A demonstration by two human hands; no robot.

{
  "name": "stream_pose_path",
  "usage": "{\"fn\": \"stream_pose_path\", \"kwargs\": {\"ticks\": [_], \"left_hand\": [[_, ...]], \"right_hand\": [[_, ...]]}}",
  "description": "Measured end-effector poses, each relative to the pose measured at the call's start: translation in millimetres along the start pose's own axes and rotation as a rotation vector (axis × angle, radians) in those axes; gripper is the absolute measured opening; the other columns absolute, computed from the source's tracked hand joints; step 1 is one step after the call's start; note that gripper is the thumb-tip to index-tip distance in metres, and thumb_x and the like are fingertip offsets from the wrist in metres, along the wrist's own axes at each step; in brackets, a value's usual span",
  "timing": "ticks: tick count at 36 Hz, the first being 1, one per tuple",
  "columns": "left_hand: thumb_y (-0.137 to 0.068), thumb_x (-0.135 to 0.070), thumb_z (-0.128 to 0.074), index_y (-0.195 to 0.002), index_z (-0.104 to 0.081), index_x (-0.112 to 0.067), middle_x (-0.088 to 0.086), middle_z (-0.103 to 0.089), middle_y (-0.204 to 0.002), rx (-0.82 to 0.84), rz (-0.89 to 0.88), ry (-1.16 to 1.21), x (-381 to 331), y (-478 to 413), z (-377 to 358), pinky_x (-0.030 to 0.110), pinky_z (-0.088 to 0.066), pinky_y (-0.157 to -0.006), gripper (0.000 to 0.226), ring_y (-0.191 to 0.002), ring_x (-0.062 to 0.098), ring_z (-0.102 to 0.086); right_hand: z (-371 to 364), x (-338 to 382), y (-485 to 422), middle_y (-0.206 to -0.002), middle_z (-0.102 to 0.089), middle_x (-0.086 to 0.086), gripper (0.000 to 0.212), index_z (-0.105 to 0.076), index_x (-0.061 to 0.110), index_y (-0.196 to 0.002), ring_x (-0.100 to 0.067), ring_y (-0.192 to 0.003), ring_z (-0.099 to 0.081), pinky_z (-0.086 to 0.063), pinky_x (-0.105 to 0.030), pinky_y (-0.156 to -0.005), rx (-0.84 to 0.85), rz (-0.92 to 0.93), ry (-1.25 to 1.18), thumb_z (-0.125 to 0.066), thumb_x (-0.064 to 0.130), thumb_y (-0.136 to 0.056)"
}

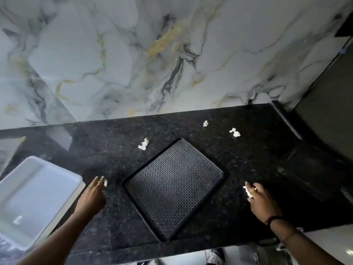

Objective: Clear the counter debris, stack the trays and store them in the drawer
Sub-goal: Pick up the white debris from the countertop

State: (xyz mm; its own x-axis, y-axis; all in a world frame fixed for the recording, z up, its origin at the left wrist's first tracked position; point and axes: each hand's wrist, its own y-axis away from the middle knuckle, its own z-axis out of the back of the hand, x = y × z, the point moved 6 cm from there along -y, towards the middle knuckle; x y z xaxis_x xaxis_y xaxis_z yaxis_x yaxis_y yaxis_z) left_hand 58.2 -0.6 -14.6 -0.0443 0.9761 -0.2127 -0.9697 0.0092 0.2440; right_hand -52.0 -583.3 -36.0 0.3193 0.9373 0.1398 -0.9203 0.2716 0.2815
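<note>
Both hands pinch paper scraps: left hand (93, 194) & right hand (261, 201), flanking black tray (172, 188).

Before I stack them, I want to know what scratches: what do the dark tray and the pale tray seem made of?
The dark tray looks like black plastic or coated metal, matte, with an embossed dotted pattern. The pale tray looks like smooth, glossy white plastic, judging by soft highlights.

Black tray (172, 188): patterned surface, flat on the counter, turned diagonally, lying between the left hand (93, 196) and right hand (261, 201). White tray (36, 199): just left of the left hand, overhanging the counter edge, one scrap inside. Three crumpled white paper scraps (143, 144) (205, 123) (235, 132) lie beyond both hands. One scrap (105, 182) at the left fingertips; another (248, 191) in the right fingers.
</note>
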Motion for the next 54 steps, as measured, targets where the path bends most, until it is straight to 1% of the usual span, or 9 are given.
{"fn": "stream_pose_path", "kwargs": {"ticks": [6,10,22,31,36,42,46,50,54], "left_hand": [[-0.079,0.003,-0.052,-0.151,-0.033,-0.014,0.014,-0.031,-0.159,0.073,0.169,0.036,-10.0,-3.3,-11.5,0.041,-0.049,-0.101,0.077,-0.138,0.032,-0.045],[-0.086,-0.002,-0.052,-0.140,-0.049,-0.015,0.012,-0.051,-0.138,0.033,0.167,-0.015,-7.8,-12.9,-18.1,0.042,-0.053,-0.085,0.056,-0.121,0.034,-0.054],[-0.084,-0.015,-0.067,-0.058,-0.063,-0.013,0.005,-0.058,-0.073,-0.128,0.186,0.253,-32.7,-85.7,7.4,0.040,-0.050,-0.061,0.026,-0.072,0.031,-0.063],[-0.078,-0.017,-0.078,-0.073,-0.075,-0.019,0.010,-0.059,-0.132,-0.075,-0.006,0.439,-147.6,-190.0,17.5,0.040,-0.051,-0.095,0.006,-0.115,0.029,-0.061],[-0.085,-0.015,-0.069,-0.080,-0.074,-0.010,0.004,-0.066,-0.113,-0.078,0.110,0.382,-144.1,-204.2,-2.4,0.039,-0.054,-0.082,0.008,-0.106,0.028,-0.062],[-0.079,0.003,-0.058,-0.070,-0.071,-0.007,0.009,-0.067,-0.088,-0.108,0.160,0.337,-148.4,-210.7,-8.4,0.032,-0.047,-0.065,0.019,-0.080,0.031,-0.066],[-0.078,0.005,-0.057,-0.069,-0.071,-0.007,0.006,-0.065,-0.081,-0.119,0.200,0.388,-154.3,-210.0,-8.8,0.027,-0.038,-0.063,0.021,-0.076,0.029,-0.063],[-0.082,-0.001,-0.057,-0.074,-0.067,-0.006,0.008,-0.066,-0.080,-0.183,0.222,0.498,-159.3,-208.2,0.2,0.031,-0.042,-0.064,0.014,-0.075,0.028,-0.060],[-0.086,-0.008,-0.059,-0.088,-0.070,-0.012,0.002,-0.068,-0.079,-0.267,0.243,0.577,-159.4,-198.7,16.0,0.028,-0.042,-0.066,0.012,-0.074,0.022,-0.062]], "right_hand": [[-1.3,-2.0,-6.3,-0.120,-0.054,-0.011,0.047,-0.060,0.019,-0.124,-0.034,-0.103,-0.053,-0.047,-0.041,-0.084,-0.064,-0.126,0.056,-0.053,0.003,-0.080],[6.3,2.2,-18.2,-0.099,-0.057,-0.012,0.031,-0.049,0.032,-0.066,-0.036,-0.094,-0.057,-0.044,-0.041,-0.077,-0.096,-0.032,0.125,-0.053,0.013,-0.090],[64.7,19.0,-121.2,-0.120,-0.064,-0.005,0.027,-0.076,0.010,-0.086,-0.029,-0.110,-0.054,-0.050,-0.036,-0.089,-0.138,-0.019,0.017,-0.056,-0.003,-0.074],[94.0,27.7,-267.6,-0.141,-0.047,-0.027,0.017,-0.074,-0.004,-0.093,-0.043,-0.131,-0.040,-0.036,-0.045,-0.108,-0.186,-0.075,-0.177,-0.066,0.004,-0.081],[85.5,36.1,-287.4,-0.096,-0.068,-0.030,0.014,-0.069,-0.009,-0.077,-0.045,-0.087,-0.063,-0.054,-0.044,-0.074,-0.174,-0.190,-0.213,-0.058,-0.002,-0.079],[83.5,60.3,-291.3,-0.094,-0.065,-0.027,0.013,-0.070,-0.009,-0.083,-0.045,-0.085,-0.062,-0.051,-0.045,-0.073,-0.254,-0.107,-0.233,-0.058,-0.007,-0.078],[86.0,100.3,-306.7,-0.111,-0.067,-0.014,0.038,-0.059,0.005,-0.118,-0.033,-0.087,-0.064,-0.052,-0.036,-0.074,-0.166,-0.003,-0.490,-0.059,-0.001,-0.080],[83.5,153.3,-326.5,-0.108,-0.062,-0.008,0.091,-0.004,0.032,-0.151,-0.023,-0.077,-0.062,-0.047,-0.033,-0.061,0.028,0.206,-0.307,-0.057,0.002,-0.083],[81.8,176.1,-341.1,-0.129,-0.054,-0.017,0.045,-0.051,0.011,-0.131,-0.038,-0.111,-0.058,-0.048,-0.042,-0.093,0.102,0.191,-0.057,-0.055,0.004,-0.087]]}}
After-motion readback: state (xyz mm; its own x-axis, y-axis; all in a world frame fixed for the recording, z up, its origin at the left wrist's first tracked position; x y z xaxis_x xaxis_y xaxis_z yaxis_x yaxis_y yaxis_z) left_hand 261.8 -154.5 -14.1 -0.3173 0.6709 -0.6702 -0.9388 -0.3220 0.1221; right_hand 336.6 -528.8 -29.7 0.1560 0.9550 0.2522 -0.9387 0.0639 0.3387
